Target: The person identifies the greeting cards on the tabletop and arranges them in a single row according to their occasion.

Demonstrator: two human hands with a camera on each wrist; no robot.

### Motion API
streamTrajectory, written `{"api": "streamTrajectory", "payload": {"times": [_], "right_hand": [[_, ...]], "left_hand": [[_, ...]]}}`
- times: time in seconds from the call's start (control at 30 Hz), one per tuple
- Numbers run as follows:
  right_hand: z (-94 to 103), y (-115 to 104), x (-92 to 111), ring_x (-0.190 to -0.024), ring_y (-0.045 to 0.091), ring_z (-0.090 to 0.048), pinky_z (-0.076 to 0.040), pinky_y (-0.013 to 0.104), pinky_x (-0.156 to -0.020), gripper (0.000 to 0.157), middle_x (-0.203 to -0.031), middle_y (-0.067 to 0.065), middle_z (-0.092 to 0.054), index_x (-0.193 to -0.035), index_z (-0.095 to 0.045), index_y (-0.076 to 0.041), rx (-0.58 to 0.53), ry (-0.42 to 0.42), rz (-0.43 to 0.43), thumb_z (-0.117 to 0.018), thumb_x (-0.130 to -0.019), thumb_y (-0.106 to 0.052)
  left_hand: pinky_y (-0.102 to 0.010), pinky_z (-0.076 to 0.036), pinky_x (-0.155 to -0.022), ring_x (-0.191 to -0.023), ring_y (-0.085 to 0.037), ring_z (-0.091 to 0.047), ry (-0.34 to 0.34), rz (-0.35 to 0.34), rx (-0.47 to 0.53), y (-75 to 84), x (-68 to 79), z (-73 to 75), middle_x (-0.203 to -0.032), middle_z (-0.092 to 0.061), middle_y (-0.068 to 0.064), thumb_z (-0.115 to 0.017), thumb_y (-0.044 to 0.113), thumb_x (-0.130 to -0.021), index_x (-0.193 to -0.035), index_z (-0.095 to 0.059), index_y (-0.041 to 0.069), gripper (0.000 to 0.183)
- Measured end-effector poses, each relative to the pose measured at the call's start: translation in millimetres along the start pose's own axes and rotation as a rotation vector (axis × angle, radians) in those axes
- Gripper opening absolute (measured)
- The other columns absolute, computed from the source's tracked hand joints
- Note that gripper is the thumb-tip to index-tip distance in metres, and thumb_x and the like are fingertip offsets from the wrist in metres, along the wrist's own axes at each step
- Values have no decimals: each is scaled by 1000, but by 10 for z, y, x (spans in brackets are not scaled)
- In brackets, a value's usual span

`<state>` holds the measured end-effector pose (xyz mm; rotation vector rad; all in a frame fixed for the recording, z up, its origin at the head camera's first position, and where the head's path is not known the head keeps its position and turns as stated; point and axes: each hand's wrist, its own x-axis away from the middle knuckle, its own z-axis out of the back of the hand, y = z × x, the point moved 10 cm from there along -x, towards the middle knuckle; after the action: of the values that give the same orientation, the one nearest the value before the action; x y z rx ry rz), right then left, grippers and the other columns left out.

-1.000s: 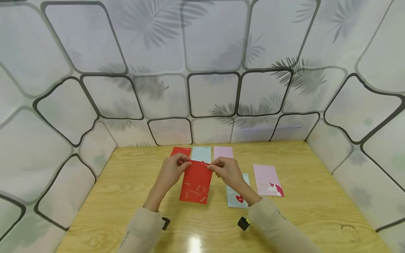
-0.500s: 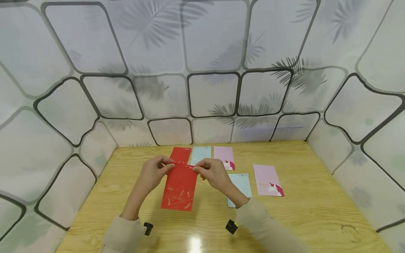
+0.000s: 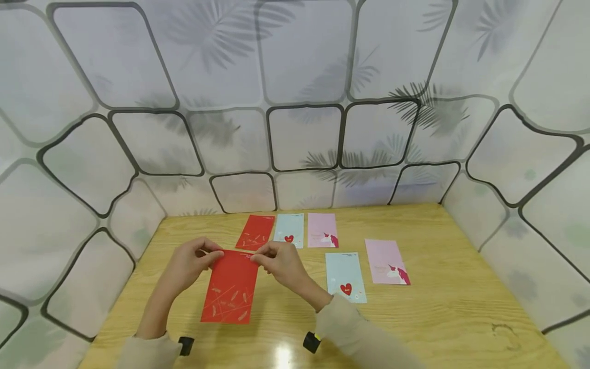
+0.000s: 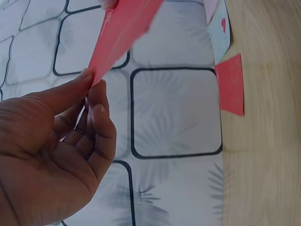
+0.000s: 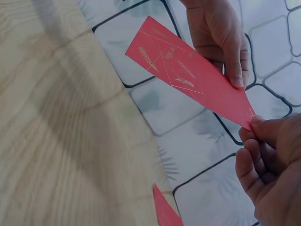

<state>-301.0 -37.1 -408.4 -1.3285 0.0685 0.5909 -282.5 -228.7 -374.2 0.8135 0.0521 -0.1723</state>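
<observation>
A red card [image 3: 230,289] with a gold feather pattern hangs between my two hands, held by its top corners. My left hand [image 3: 188,264] pinches the top left corner between thumb and forefinger, as the left wrist view shows close up. At the top right corner my right hand [image 3: 282,264] pinches the card the same way; in the right wrist view its thumb and fingers [image 5: 257,123] grip the very corner. The card's lower end slants down over the wooden table [image 3: 438,328], with its shadow beneath.
Along the back lie a second red card [image 3: 254,230], a light blue heart card [image 3: 289,228] and a pink unicorn card [image 3: 321,228]. Nearer, to the right, are another blue heart card [image 3: 343,271] and another pink unicorn card [image 3: 386,260]. Patterned walls [image 3: 304,138] enclose the table's back and sides.
Both hands have carried the red card leftward and toward the near edge. The back row of cards and the near blue card, partly covered before, now show more fully.
</observation>
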Motion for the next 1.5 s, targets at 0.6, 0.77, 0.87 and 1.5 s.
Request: {"api": "streamTrajectory", "payload": {"times": [0.6, 0.77, 0.87, 1.5], "right_hand": [[-682, 393, 6, -57, 23, -64, -49, 20, -49, 8, -71, -5, -71, -87, -79, -6, -22, -75, -131, -78, -93, -12], [-795, 497, -1, -57, 20, -64, -47, 19, -49, 8, -72, -5, -72, -87, -80, -6, 4, -90, -148, -79, -93, -11], [-871, 567, -18, -54, 7, -60, -44, 17, -49, 7, -70, -6, -71, -85, -80, -6, 47, -96, -165, -79, -91, -10], [-1087, 786, -43, -60, -4, -52, -44, 15, -59, 11, -68, -9, -69, -80, -81, -8, 234, -132, -181, -82, -89, -14]], "left_hand": [[-36, -56, -64, -74, -20, -65, -138, 133, 65, -727, 183, 15, -86, -69, -4, -69, 15, -100, -106, -71, -1, 18], [-37, -57, -65, -74, -21, -65, -159, 164, 93, -894, 220, -36, -86, -69, -5, -69, 15, -101, -106, -70, -3, 19], [-37, -57, -64, -73, -21, -65, -159, 175, 96, -974, 232, -50, -85, -68, -5, -69, 14, -101, -105, -69, -4, 19], [-31, -54, -62, -72, -20, -68, -156, 238, 45, -1334, 216, -180, -83, -70, -4, -70, 11, -99, -99, -71, -4, 15]]}}
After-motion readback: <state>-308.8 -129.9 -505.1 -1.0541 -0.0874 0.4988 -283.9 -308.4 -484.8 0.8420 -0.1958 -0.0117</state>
